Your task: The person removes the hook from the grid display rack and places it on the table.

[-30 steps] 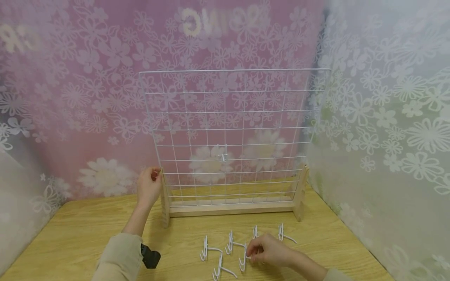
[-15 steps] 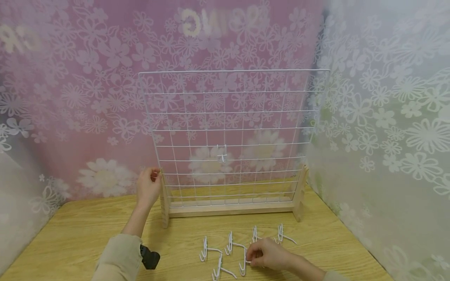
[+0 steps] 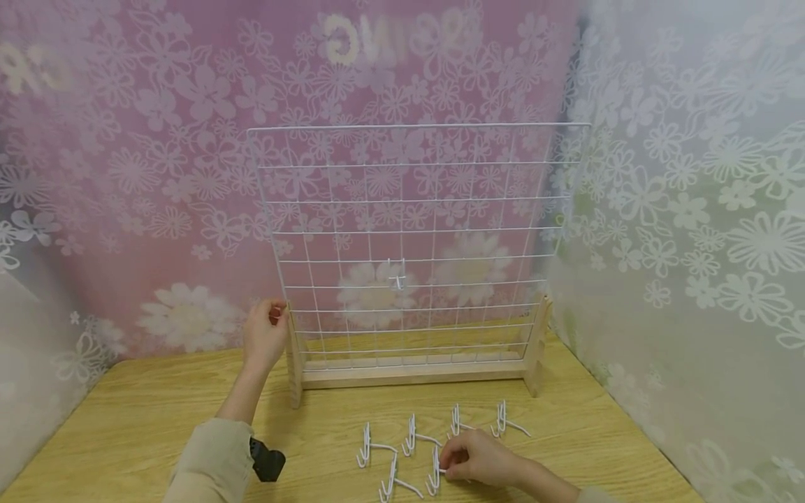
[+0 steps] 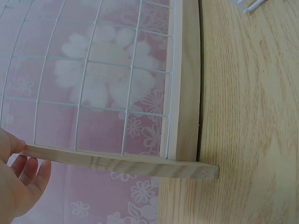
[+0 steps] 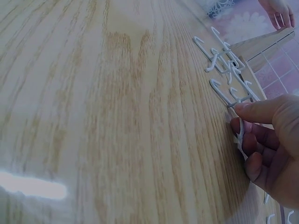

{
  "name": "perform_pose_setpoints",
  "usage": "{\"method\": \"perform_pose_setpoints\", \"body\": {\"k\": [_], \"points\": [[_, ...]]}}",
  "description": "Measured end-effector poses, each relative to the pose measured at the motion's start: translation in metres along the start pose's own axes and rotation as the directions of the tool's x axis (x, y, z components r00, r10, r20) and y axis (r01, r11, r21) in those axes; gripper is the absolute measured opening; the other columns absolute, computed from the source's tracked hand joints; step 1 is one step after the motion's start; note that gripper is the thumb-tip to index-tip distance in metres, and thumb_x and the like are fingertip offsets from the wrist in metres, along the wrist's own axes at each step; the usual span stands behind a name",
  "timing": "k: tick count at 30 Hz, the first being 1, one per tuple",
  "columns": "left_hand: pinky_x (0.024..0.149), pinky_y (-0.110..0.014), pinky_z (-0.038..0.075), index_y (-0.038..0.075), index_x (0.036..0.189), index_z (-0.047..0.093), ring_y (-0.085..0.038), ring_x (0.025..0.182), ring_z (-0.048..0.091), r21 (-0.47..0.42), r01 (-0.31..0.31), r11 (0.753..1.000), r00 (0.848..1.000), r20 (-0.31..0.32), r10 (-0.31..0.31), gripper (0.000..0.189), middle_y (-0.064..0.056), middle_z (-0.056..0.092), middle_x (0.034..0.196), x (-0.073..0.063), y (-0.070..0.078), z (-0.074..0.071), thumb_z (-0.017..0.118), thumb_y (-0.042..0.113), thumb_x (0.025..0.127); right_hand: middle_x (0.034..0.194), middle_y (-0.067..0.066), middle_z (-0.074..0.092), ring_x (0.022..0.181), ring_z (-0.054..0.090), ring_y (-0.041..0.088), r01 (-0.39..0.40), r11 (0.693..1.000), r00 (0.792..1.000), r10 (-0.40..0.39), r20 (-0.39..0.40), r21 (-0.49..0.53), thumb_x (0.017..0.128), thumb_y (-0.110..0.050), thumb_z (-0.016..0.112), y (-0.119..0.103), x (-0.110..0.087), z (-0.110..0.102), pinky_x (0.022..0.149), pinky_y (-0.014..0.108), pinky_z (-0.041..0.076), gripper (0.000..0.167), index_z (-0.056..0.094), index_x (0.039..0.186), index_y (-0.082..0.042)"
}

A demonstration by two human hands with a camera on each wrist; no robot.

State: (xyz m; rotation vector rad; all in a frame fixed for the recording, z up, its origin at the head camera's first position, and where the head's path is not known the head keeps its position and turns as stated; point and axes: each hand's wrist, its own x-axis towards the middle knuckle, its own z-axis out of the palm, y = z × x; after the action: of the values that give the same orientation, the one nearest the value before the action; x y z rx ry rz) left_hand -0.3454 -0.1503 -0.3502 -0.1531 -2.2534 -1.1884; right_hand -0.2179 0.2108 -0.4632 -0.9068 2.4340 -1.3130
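In the head view a white wire grid panel (image 3: 418, 230) stands upright in a light wooden stand (image 3: 415, 378), with one hook (image 3: 397, 281) hanging near its middle. My left hand (image 3: 267, 335) holds the top of the stand's left upright; the left wrist view has the thumb and curled fingers around the end of that upright (image 4: 117, 163). Low on the table, my right hand (image 3: 481, 457) pinches the arm of a white wire hook (image 3: 434, 474) between thumb and fingers. In the right wrist view this hook (image 5: 222, 92) sticks out past the thumb, its arm partly hidden by the fingers.
More white hooks lie around the right hand: one hook (image 3: 367, 446) at left, another (image 3: 391, 480) in front, and several behind, including a hook (image 3: 502, 418) at far right. Flower-patterned curtains (image 3: 157, 175) enclose the wooden table (image 3: 157, 412) at back and sides.
The hook in my right hand has turned slightly, showing more of its wire loop, and shifted a little left. My left hand and the grid stay where they were.
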Motion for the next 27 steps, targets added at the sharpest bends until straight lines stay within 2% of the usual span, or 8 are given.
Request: {"method": "perform_pose_setpoints", "body": {"k": [11,14,19,27], "points": [[0.074,-0.045,0.044,-0.006,0.101,0.059,-0.036,0.084,0.055,0.013,-0.016,1.0,1.0,-0.012,0.016,0.015,-0.023,0.056,0.093,0.001,-0.001,0.0,0.055,0.001,0.088,0.067,-0.014,0.055,0.057,0.047,-0.004,-0.004,0.999,1.0,0.003,-0.022,-0.039,0.078,-0.008,0.072,-0.001,-0.001,-0.001,0.049,0.018,0.043,0.006,0.066,0.08,-0.008],[0.074,-0.045,0.043,-0.005,0.101,0.059,-0.036,0.084,0.055,0.017,-0.014,1.0,1.0,-0.006,0.014,0.015,-0.023,0.055,0.093,0.002,-0.002,0.0,0.055,0.001,0.088,0.071,-0.011,0.057,0.061,0.049,-0.003,-0.01,1.0,1.0,0.01,-0.011,-0.013,0.08,-0.008,0.07,-0.001,-0.002,-0.002,0.052,0.018,0.044,0.005,0.066,0.082,-0.008],[0.073,-0.045,0.043,-0.005,0.101,0.059,-0.035,0.085,0.056,0.023,-0.008,1.0,1.0,0.0,0.008,0.015,-0.023,0.055,0.093,0.001,-0.001,0.0,0.055,0.0,0.088,0.077,-0.007,0.06,0.065,0.052,0.001,-0.068,0.997,0.998,0.068,0.001,0.037,0.082,-0.011,0.068,-0.004,-0.006,-0.008,0.054,0.019,0.046,0.007,0.066,0.088,-0.007],[0.074,-0.044,0.043,-0.005,0.102,0.059,-0.035,0.086,0.055,0.029,0.005,1.0,1.0,0.007,-0.005,0.016,-0.022,0.055,0.095,0.001,-0.001,0.0,0.054,0.003,0.09,0.081,-0.006,0.06,0.07,0.052,0.002,-0.067,0.996,0.998,0.066,-0.021,-0.066,0.084,-0.013,0.067,-0.01,-0.005,-0.025,0.061,0.022,0.045,0.007,0.067,0.088,-0.007]]}}
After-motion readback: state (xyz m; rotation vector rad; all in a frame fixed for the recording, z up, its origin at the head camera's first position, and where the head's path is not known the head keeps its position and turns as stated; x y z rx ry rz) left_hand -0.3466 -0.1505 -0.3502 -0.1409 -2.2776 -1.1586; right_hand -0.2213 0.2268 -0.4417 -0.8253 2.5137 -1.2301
